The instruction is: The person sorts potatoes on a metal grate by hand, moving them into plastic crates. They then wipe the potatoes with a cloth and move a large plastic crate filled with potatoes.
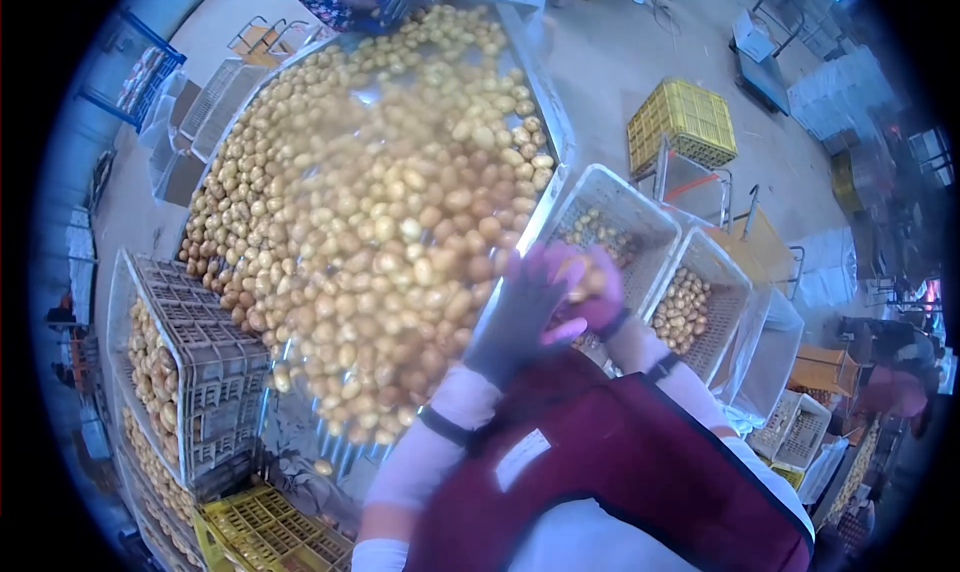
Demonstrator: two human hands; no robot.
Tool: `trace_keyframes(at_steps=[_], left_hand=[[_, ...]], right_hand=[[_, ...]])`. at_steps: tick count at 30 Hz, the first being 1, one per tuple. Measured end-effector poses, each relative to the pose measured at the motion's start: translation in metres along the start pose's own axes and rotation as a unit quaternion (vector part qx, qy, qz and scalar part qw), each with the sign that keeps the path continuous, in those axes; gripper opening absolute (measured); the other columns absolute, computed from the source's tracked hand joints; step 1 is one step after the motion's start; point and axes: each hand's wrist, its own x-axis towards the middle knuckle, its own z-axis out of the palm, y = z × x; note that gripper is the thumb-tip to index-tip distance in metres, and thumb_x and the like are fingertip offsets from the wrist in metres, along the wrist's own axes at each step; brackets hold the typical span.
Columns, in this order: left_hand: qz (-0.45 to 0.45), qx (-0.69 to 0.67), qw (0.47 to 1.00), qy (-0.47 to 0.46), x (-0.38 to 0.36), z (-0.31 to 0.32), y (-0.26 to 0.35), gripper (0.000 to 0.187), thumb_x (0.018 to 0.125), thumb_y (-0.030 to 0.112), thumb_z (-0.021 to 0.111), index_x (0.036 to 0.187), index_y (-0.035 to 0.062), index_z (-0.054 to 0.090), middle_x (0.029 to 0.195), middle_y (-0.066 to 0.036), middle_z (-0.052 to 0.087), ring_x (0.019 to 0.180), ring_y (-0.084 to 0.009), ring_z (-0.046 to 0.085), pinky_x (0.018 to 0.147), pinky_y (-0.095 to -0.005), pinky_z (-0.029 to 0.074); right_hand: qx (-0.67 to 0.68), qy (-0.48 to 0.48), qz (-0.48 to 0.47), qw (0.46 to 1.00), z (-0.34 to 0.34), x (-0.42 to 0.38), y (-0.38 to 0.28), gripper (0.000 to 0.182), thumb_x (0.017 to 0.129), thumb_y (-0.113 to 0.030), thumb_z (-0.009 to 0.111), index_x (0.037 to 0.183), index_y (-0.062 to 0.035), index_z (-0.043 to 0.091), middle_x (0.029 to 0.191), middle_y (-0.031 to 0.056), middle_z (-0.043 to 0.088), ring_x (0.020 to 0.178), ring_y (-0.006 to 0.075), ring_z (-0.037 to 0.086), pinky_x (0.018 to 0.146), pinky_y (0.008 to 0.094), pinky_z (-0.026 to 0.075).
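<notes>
A wide sorting table with a metal rim (562, 137) bears a large spread of small round yellow-brown potatoes (380, 232). Both my hands wear pink and grey gloves and meet at the table's right rim. My left hand (520, 317) has its grey back toward the camera, its fingers smeared by motion. Beside it on the right, my right hand (598, 290) is curled around a few potatoes (583, 275). Just beyond my hands stands a pale crate (650, 222) partly filled with potatoes.
Another pale crate (728, 272) with potatoes stands to the right. Stacked grey crates (215, 372) hold potatoes at the left, above a yellow crate (270, 532). Another yellow crate (682, 122) stands on the floor. Across the table is another person's gloved hand (400, 2).
</notes>
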Motion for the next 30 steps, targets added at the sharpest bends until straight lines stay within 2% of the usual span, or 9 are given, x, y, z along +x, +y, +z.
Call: trace_keyframes(at_steps=[2, 6, 8, 11, 13, 14, 16, 24, 30], left_hand=[[-0.017, -0.064, 0.998, 0.003, -0.015, -0.006, 0.0, 0.048, 0.086, 0.018, 0.072, 0.131, 0.008, 0.058, 0.138, -0.016, 0.054, 0.128, -0.038, 0.049, 0.108, -0.0495, 0.039], [-0.149, -0.017, 0.988, -0.034, -0.112, -0.039, -0.018, 0.036, 0.085, 0.007, 0.072, 0.121, 0.0058, 0.066, 0.113, -0.011, 0.07, 0.104, -0.0317, 0.065, 0.091, -0.0393, 0.052], [-0.27, -0.104, 0.957, 0.003, -0.166, -0.064, 0.002, 0.03, 0.087, 0.007, 0.07, 0.117, 0.0053, 0.068, 0.108, -0.011, 0.071, 0.098, -0.0291, 0.067, 0.086, -0.0387, 0.053], [-0.495, -0.144, 0.855, 0.051, -0.236, -0.074, 0.045, 0.025, 0.088, 0.007, 0.07, 0.112, 0.0039, 0.071, 0.104, -0.011, 0.072, 0.092, -0.0264, 0.069, 0.082, -0.0368, 0.054], [-0.602, -0.163, 0.778, 0.075, -0.296, -0.054, 0.061, 0.023, 0.089, 0.01, 0.069, 0.111, 0.0043, 0.071, 0.102, -0.011, 0.073, 0.09, -0.0256, 0.07, 0.082, -0.0363, 0.054], [-0.639, -0.159, 0.748, 0.077, -0.316, -0.044, 0.071, 0.023, 0.09, 0.012, 0.068, 0.111, 0.0046, 0.072, 0.102, -0.011, 0.073, 0.09, -0.0254, 0.07, 0.082, -0.0361, 0.054], [-0.663, -0.096, 0.741, 0.044, -0.336, -0.03, 0.089, 0.023, 0.091, 0.016, 0.067, 0.111, 0.0056, 0.072, 0.101, -0.011, 0.074, 0.09, -0.0253, 0.071, 0.083, -0.0359, 0.054], [-0.734, -0.219, 0.635, 0.097, -0.362, 0.012, 0.117, 0.028, 0.088, 0.033, 0.066, 0.09, 0.0063, 0.074, 0.09, -0.012, 0.074, 0.081, -0.0281, 0.071, 0.075, -0.0374, 0.055], [-0.745, -0.216, 0.622, 0.109, -0.378, 0.03, 0.116, 0.027, 0.089, 0.032, 0.066, 0.092, 0.0061, 0.073, 0.09, -0.013, 0.073, 0.08, -0.0293, 0.07, 0.074, -0.0391, 0.054]], right_hand=[[0.163, 0.051, 0.15, 0.974, -0.048, -0.058, 0.023, 0.042, 0.095, -0.039, 0.057, 0.121, -0.0069, 0.057, 0.113, 0.0105, 0.061, 0.091, 0.0213, 0.062, 0.073, 0.0318, 0.053], [0.663, 0.227, 0.296, 0.649, -0.161, -0.219, 0.055, 0.042, 0.1, -0.04, 0.054, 0.127, -0.0083, 0.055, 0.122, 0.0123, 0.059, 0.103, 0.0216, 0.061, 0.084, 0.0324, 0.053], [0.345, 0.283, 0.476, 0.758, -0.165, -0.246, 0.038, 0.04, 0.099, -0.042, 0.056, 0.124, -0.0105, 0.058, 0.111, 0.0084, 0.065, 0.101, 0.0227, 0.062, 0.09, 0.0342, 0.052], [-0.316, 0.021, 0.443, 0.839, -0.158, -0.271, 0.078, 0.038, 0.098, -0.041, 0.056, 0.119, -0.0103, 0.062, 0.1, 0.0041, 0.066, 0.089, 0.0196, 0.062, 0.079, 0.0323, 0.053], [0.03, -0.04, 0.575, 0.817, -0.091, -0.164, 0.019, 0.033, 0.096, -0.038, 0.06, 0.108, -0.0075, 0.065, 0.087, 0.0002, 0.063, 0.076, 0.0136, 0.059, 0.07, 0.0277, 0.049], [0.311, -0.1, 0.699, 0.636, -0.082, -0.191, 0.092, 0.034, 0.093, -0.039, 0.065, 0.105, -0.0073, 0.068, 0.082, -0.0024, 0.064, 0.073, 0.0135, 0.06, 0.067, 0.0295, 0.049], [-0.037, -0.373, 0.548, 0.747, -0.018, -0.088, 0.013, 0.038, 0.09, -0.042, 0.068, 0.097, -0.0048, 0.069, 0.079, 0.0011, 0.068, 0.069, 0.0167, 0.063, 0.064, 0.0337, 0.05], [-0.233, -0.446, 0.217, 0.836, 0.057, -0.038, 0.012, 0.047, 0.088, -0.051, 0.067, 0.087, -0.0038, 0.07, 0.081, 0.0152, 0.07, 0.081, 0.0306, 0.069, 0.072, 0.0412, 0.05], [-0.208, -0.598, 0.225, 0.741, 0.083, -0.021, 0.03, 0.046, 0.088, -0.051, 0.062, 0.092, -0.0055, 0.07, 0.088, 0.0169, 0.07, 0.087, 0.0342, 0.068, 0.077, 0.044, 0.05]])
